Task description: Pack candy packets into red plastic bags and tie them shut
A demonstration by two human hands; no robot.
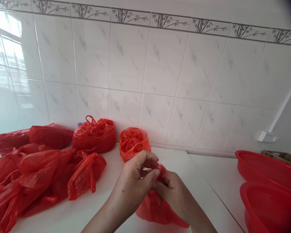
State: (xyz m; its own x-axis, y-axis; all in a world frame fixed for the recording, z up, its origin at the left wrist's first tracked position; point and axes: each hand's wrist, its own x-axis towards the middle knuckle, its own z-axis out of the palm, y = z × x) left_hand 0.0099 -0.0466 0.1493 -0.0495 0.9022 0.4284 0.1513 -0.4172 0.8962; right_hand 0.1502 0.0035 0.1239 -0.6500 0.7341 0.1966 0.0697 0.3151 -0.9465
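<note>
A thin red plastic bag (155, 212) lies on the white table with its gathered top pinched between my two hands. My left hand (138, 173) is closed, thumb and forefinger pressed on the bag's bunched end. Opposite it, my right hand (169, 187) is closed on the same bunched plastic from the right. The lower part of the bag spreads beneath my wrists, and what is inside it cannot be made out. Just behind my hands stands an open red bag (135, 142) stuffed with crumpled red plastic.
Several filled red bags (46, 174) are heaped on the left. Another tied bag (94, 136) sits against the tiled wall (160, 64), a blue cap behind it. Two red basins (269, 207) stand at the right, near a cardboard box (285, 158). A seam divides the table surface (215, 171).
</note>
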